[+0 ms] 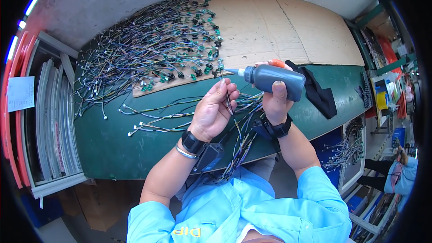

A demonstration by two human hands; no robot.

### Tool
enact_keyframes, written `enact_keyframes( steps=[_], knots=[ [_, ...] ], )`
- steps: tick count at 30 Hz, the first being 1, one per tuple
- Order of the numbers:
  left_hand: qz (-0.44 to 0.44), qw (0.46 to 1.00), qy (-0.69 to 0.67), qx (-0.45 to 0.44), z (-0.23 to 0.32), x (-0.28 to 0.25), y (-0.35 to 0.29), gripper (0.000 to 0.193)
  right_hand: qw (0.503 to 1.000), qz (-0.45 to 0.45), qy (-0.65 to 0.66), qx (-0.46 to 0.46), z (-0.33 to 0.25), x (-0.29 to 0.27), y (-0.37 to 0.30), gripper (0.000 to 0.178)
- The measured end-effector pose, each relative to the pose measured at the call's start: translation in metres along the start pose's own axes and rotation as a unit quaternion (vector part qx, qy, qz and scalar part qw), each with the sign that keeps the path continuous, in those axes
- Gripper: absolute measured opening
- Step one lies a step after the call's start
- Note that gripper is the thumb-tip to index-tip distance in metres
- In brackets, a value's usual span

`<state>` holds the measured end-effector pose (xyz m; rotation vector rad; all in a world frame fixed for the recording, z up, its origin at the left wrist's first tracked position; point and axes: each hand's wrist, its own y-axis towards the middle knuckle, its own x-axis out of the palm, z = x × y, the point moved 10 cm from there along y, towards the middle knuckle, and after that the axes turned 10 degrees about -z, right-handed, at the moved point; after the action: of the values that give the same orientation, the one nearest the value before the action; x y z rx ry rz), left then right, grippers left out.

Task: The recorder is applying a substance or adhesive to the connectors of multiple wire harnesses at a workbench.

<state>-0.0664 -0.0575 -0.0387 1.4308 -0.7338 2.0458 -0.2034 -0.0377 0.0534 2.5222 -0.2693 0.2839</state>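
My left hand [215, 105] pinches a thin wire harness [236, 123] whose wires run down past my wrist. At the harness's upper end is a small green connector board [221, 65]. Wrapped in my right hand [275, 103] is a dark grey squeeze bottle [280, 81], tilted on its side. Its narrow nozzle [231, 70] points left, close to the small board; whether the two touch I cannot tell. Below my hands, a bundle of loose wire harnesses [240, 153] hangs over the table's near edge, and several white-plugged ends [141, 125] lie to its left.
A large spread of wire harnesses [148, 40] covers the far left, their green and black ends on a cardboard sheet [288, 27]. Dark cloth [319, 92] lies right on the green table [112, 144]. A rack of panels [54, 117] stands left; another person [398, 175] is at far right.
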Motion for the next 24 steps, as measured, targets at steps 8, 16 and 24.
enact_keyframes(
  steps=[8,16,24],
  knots=[
    [-0.004,1.0,0.002,-0.003,-0.0008,0.0016,0.0002,0.015,1.0,-0.004,0.002,0.002,0.0007,0.0004,0.0,0.06],
    [-0.009,1.0,-0.007,-0.005,-0.0015,0.0001,0.0005,0.014,1.0,0.013,0.004,0.0,-0.0007,-0.0032,-0.0002,0.06],
    [-0.019,1.0,-0.019,-0.011,-0.0023,0.0017,0.001,0.014,1.0,0.013,0.001,-0.004,-0.0019,-0.0041,0.0009,0.059]
  ],
)
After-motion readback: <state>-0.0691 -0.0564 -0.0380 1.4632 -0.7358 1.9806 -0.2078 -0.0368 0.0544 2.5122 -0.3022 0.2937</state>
